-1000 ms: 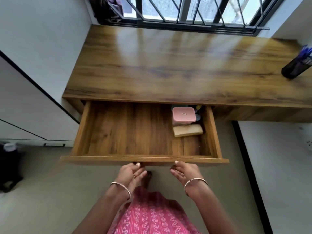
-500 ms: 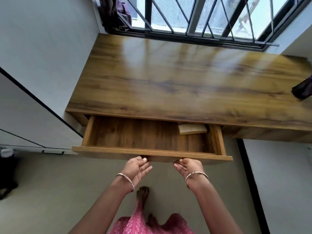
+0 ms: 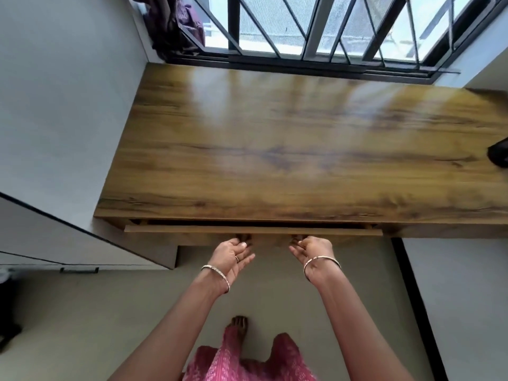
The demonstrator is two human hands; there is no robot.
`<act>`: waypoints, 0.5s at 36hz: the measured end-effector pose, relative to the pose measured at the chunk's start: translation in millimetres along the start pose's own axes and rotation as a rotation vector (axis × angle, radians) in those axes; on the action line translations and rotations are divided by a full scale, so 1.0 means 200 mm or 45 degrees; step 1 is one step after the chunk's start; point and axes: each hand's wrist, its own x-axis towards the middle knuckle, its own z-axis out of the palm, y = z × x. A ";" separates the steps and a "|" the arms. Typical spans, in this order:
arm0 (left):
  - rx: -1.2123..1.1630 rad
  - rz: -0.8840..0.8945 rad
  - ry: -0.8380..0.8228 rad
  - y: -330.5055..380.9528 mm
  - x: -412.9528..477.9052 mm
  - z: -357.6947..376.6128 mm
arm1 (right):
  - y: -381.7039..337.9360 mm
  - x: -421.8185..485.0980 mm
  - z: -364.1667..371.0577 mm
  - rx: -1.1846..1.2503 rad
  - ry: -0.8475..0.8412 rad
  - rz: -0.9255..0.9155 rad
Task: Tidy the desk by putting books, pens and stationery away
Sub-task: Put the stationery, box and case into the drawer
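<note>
The wooden desk [image 3: 288, 149] fills the middle of the head view, its top bare apart from a dark pen holder [image 3: 499, 156] cut off at the right edge. The drawer [image 3: 253, 230] under the front edge is almost fully pushed in; only its front strip and a thin dark gap show, and its contents are hidden. My left hand [image 3: 233, 251] and my right hand [image 3: 310, 248] are palm up, fingertips hooked under the drawer front, left and right of its middle.
A barred window [image 3: 316, 31] runs behind the desk, with dark cloth [image 3: 176, 26] hanging at its left. White cabinets [image 3: 55, 229] stand to the left, a white wall [image 3: 461, 298] to the right. My foot and pink clothing [image 3: 247, 361] are on the floor below.
The drawer has slid from wide open to nearly closed, hiding the pink box and the tan item inside. Both hands moved forward with its front. The view tilted up towards the window.
</note>
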 end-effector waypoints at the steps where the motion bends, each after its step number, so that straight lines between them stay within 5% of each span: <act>1: 0.010 0.001 -0.006 0.01 0.02 0.01 | -0.01 0.02 0.02 0.012 -0.003 -0.003; 13: 0.074 0.009 0.009 0.09 0.12 0.03 | -0.05 0.14 0.07 0.069 -0.088 -0.040; 18: 0.263 0.070 0.090 0.04 0.12 0.08 | 0.01 0.16 -0.01 -0.183 -0.045 -0.144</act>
